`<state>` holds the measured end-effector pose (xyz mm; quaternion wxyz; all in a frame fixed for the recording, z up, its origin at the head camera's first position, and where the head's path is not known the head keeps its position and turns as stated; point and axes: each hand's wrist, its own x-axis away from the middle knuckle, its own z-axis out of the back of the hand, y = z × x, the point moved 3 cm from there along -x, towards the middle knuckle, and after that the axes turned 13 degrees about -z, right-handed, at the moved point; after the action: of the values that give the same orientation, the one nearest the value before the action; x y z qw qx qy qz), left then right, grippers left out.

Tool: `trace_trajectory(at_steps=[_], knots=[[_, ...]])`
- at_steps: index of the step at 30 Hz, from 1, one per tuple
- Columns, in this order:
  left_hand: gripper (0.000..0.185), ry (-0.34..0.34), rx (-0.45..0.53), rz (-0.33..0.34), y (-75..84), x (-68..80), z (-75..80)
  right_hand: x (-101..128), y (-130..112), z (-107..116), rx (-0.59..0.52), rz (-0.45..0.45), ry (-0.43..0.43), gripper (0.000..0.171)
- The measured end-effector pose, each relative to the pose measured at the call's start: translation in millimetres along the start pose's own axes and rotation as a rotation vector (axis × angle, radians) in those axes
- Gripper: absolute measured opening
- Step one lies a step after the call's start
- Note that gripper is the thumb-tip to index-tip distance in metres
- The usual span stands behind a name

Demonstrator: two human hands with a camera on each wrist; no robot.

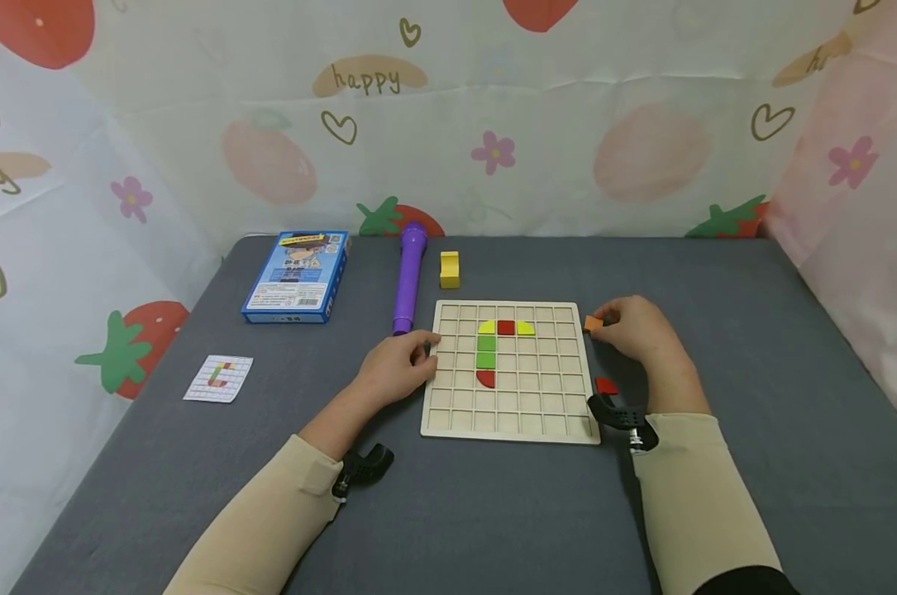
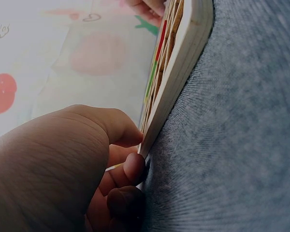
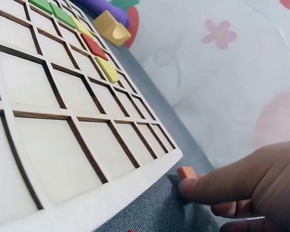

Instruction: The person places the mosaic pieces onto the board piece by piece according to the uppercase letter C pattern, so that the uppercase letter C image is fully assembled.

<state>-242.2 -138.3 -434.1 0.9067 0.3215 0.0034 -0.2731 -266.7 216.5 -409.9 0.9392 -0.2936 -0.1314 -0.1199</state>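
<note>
A wooden grid board lies on the table between both hands. My left hand pinches the board's left edge, its thumb at the top rim in the left wrist view. Beyond the board's right edge, my right hand holds a small orange tile between thumb and finger, just above or on the cloth; which, I cannot tell. Set in the grid are two green tiles, a red square tile, two yellow rounded tiles and a red rounded tile.
A red piece lies right of the board, near the right wrist. Leftward sits a pattern card, with a blue box behind it. A purple microphone-shaped stick and a yellow block stand beyond the board on grey cloth.
</note>
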Motion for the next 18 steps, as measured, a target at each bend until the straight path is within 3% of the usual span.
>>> trace_trajectory(at_steps=[7, 11, 18], knots=[[0.036, 0.002, 0.001, 0.005, -1.8, 0.0, -0.2, 8, -21, 1, -0.063, 0.064, 0.010, 0.041], [0.036, 0.006, 0.001, 0.003, -1.4, 0.0, 0.0, 17, -35, 0, -0.090, 0.137, -0.056, 0.040], [0.036, 0.002, 0.000, 0.000, -0.8, 0.0, 0.0, 29, -58, -8, -0.046, 0.219, -0.169, 0.031]])
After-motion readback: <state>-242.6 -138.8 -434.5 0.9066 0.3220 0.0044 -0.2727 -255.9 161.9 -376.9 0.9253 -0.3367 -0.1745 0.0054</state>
